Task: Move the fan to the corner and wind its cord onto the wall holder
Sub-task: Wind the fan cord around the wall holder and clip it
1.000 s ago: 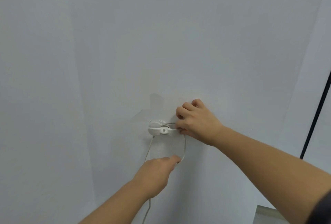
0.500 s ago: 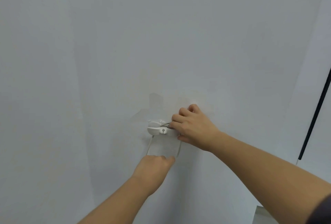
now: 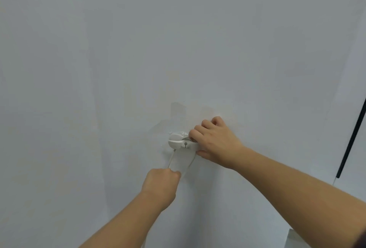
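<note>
Gripping the white cord (image 3: 171,159) just below the wall holder (image 3: 177,142), the left hand (image 3: 161,184) holds both strands; the right hand (image 3: 215,142) curls its fingers (image 3: 196,131) round the holder's right end.

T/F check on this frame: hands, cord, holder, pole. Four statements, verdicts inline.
1. The right hand has its fingers curled at the right end of the wall holder. True.
2. The left hand holds the cord above the holder. False: it holds it below the holder.
3. Two cord strands run from the holder down to the left hand. True.
4. The black pole stands left of the holder. False: it is at the right edge.
</note>
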A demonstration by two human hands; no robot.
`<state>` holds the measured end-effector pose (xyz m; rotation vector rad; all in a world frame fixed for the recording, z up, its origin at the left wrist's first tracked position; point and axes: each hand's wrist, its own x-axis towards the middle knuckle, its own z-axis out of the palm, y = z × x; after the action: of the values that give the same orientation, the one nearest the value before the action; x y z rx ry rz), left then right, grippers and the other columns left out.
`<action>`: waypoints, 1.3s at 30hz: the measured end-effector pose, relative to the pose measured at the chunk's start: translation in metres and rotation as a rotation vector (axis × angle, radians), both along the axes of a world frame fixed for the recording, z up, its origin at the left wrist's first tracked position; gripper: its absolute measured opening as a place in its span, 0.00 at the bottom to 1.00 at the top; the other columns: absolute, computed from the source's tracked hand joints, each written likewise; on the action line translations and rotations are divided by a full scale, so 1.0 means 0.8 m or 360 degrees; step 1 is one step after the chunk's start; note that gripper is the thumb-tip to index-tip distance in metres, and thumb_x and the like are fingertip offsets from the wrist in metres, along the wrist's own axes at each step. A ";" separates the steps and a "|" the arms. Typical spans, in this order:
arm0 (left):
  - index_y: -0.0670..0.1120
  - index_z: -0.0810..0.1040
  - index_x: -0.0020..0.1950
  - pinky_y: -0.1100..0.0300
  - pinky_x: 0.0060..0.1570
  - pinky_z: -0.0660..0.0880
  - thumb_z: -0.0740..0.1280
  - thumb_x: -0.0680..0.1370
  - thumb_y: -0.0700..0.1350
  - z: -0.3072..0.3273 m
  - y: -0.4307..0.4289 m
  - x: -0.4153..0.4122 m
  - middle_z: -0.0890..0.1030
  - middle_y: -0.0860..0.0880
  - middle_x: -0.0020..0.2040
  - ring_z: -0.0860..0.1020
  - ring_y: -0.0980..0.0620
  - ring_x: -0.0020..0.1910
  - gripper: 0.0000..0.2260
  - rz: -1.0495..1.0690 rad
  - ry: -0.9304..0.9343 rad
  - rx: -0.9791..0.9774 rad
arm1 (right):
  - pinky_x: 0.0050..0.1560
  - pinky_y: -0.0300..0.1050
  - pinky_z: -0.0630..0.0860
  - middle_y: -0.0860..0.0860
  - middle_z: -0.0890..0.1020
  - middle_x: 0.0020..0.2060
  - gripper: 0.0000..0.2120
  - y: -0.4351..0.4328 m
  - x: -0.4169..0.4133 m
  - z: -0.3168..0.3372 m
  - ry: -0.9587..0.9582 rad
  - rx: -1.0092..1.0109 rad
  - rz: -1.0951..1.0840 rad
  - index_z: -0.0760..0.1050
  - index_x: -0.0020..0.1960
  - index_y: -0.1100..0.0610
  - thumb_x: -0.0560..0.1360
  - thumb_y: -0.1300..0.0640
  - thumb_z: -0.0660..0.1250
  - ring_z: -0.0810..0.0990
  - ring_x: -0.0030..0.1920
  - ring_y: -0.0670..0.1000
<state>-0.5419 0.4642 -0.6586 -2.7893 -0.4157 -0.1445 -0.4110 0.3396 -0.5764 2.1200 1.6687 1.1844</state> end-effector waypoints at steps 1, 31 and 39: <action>0.46 0.73 0.54 0.56 0.38 0.66 0.57 0.79 0.38 0.000 0.001 -0.001 0.80 0.46 0.44 0.81 0.44 0.46 0.08 0.0019 0.0000 -0.0021 | 0.45 0.50 0.69 0.48 0.76 0.38 0.16 0.001 0.000 0.000 0.0015 0.0012 0.0003 0.72 0.51 0.52 0.66 0.50 0.71 0.73 0.40 0.54; 0.45 0.69 0.44 0.56 0.30 0.67 0.51 0.83 0.52 0.023 0.071 0.003 0.77 0.47 0.34 0.76 0.44 0.35 0.15 0.0478 -0.1247 -0.0761 | 0.46 0.45 0.52 0.48 0.73 0.50 0.19 0.033 -0.021 -0.005 0.0563 0.0035 0.0049 0.78 0.55 0.45 0.70 0.65 0.66 0.71 0.49 0.52; 0.46 0.69 0.43 0.54 0.29 0.68 0.55 0.82 0.50 0.038 0.047 -0.001 0.74 0.49 0.30 0.74 0.45 0.30 0.12 0.0219 -0.1606 -0.0856 | 0.46 0.46 0.55 0.50 0.73 0.48 0.17 0.033 -0.028 -0.006 0.0548 0.0091 0.0045 0.78 0.57 0.46 0.73 0.62 0.64 0.72 0.48 0.53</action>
<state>-0.5424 0.5017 -0.6280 -2.9408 -0.9755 -1.6414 -0.4335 0.3663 -0.5808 2.4565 1.8228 0.9223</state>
